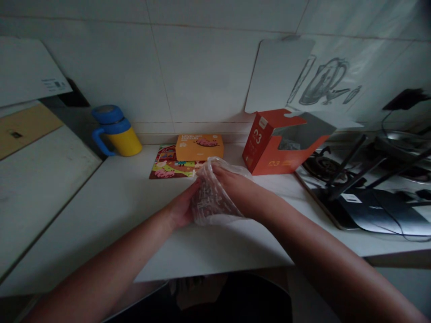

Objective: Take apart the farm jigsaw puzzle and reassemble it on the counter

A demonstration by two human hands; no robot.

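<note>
A clear, crinkled plastic bag [210, 204] is held up over the front of the white counter. My left hand [184, 204] is closed on the bag's left side, thumb towards the top. My right hand [232, 181] reaches into the bag's mouth, and the plastic wraps round its wrist. Its fingers are hidden by the film and the bag's folds, so what they hold does not show. Just behind the hands lies a colourful farm-picture puzzle board [164, 168]. An orange puzzle box [198, 150] rests on the board's back part.
A red box [283, 154] with a cut-out window and raised white flap stands right of the hands. At the left back is a blue and yellow jug [123, 139]. A black router [380, 208] with antennas lies over the gas stove [326, 168] at right.
</note>
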